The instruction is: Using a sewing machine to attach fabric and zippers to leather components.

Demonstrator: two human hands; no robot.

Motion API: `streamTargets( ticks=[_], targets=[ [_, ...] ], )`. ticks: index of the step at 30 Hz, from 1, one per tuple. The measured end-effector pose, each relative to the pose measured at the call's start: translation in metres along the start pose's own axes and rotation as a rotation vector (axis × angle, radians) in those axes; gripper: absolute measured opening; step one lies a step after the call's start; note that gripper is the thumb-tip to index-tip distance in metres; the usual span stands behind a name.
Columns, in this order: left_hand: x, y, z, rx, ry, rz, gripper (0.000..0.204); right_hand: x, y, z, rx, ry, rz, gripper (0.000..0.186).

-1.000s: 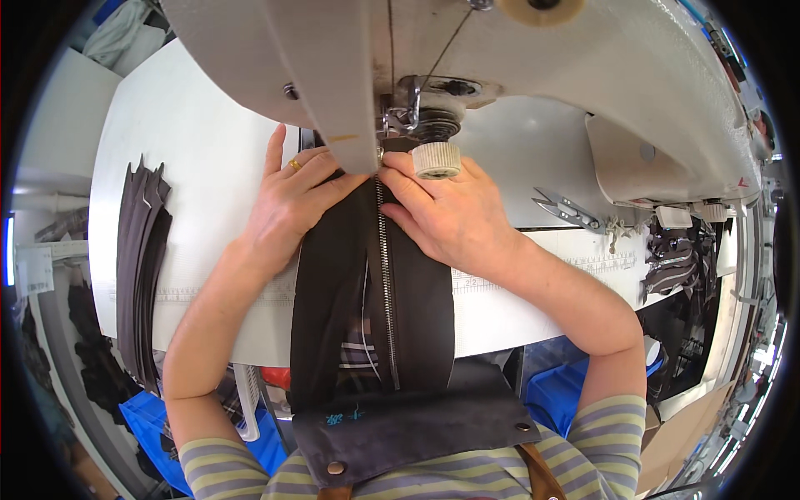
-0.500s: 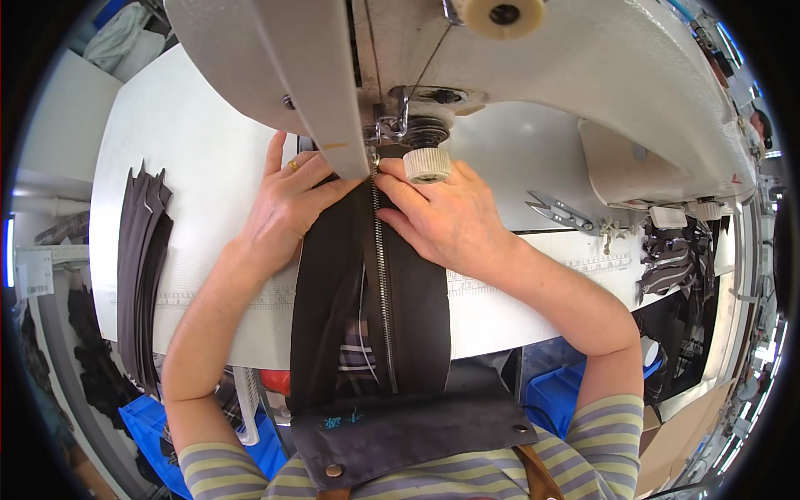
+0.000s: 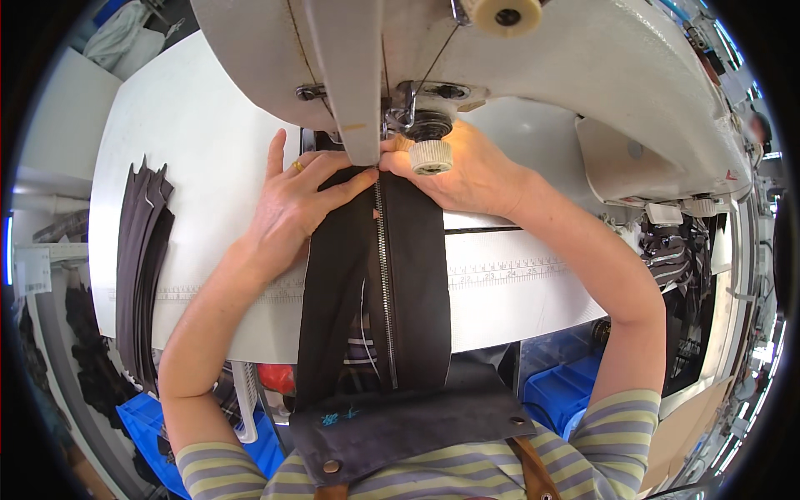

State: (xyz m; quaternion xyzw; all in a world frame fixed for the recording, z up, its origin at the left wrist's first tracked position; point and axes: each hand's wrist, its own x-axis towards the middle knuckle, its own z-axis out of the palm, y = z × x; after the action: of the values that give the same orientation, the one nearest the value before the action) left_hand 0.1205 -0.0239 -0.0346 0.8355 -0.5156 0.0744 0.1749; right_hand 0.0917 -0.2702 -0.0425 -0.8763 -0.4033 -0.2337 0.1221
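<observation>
A dark brown fabric piece [image 3: 421,275] with a metal zipper [image 3: 384,267] runs from the sewing machine [image 3: 542,67] down toward my apron. My left hand [image 3: 287,200] grips the fabric's left side, thumb reaching to the zipper's upper end and little finger stretched out. On the other side, my right hand [image 3: 475,175] is closed at the fabric's upper edge beside the zipper, its fingertips partly hidden by the machine's white knob [image 3: 431,157]. The needle area lies behind a pale machine bar [image 3: 350,92], so the fabric's far end does not show.
Dark fabric strips [image 3: 144,258] lie stacked at the left of the white table [image 3: 200,125]. A ruler strip [image 3: 517,271] crosses the table front. More dark pieces [image 3: 667,250] are at the right. Blue crates [image 3: 562,387] stand below the table's edge.
My right hand has moved up and slightly right, closer in under the machine head, uncovering more fabric. My left hand stays nearly in place. My right arm now covers the thread snips seen earlier.
</observation>
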Motion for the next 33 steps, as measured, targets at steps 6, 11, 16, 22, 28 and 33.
streamTargets(
  ticks=[6,11,16,22,28,33],
  targets=[
    [0.0,0.0,0.0,0.025,-0.006,0.003,0.056,-0.006,-0.006,0.0,-0.017,0.003,0.064,0.025],
    [-0.002,-0.001,0.002,0.044,0.002,-0.015,0.046,-0.011,-0.042,0.0,-0.115,-0.005,0.273,0.03],
    [-0.002,0.0,0.005,0.059,0.029,-0.017,0.042,-0.015,-0.044,0.001,-0.093,0.048,0.298,0.032],
    [-0.004,0.0,0.008,0.05,0.044,-0.023,0.039,-0.014,-0.044,0.0,-0.062,0.055,0.31,0.03],
    [-0.004,-0.002,0.007,0.095,0.048,0.007,0.043,-0.014,-0.043,0.0,-0.067,0.049,0.313,0.03],
    [-0.005,0.0,0.007,0.129,0.031,0.019,0.047,-0.013,-0.044,0.0,-0.078,0.056,0.314,0.028]
  ],
)
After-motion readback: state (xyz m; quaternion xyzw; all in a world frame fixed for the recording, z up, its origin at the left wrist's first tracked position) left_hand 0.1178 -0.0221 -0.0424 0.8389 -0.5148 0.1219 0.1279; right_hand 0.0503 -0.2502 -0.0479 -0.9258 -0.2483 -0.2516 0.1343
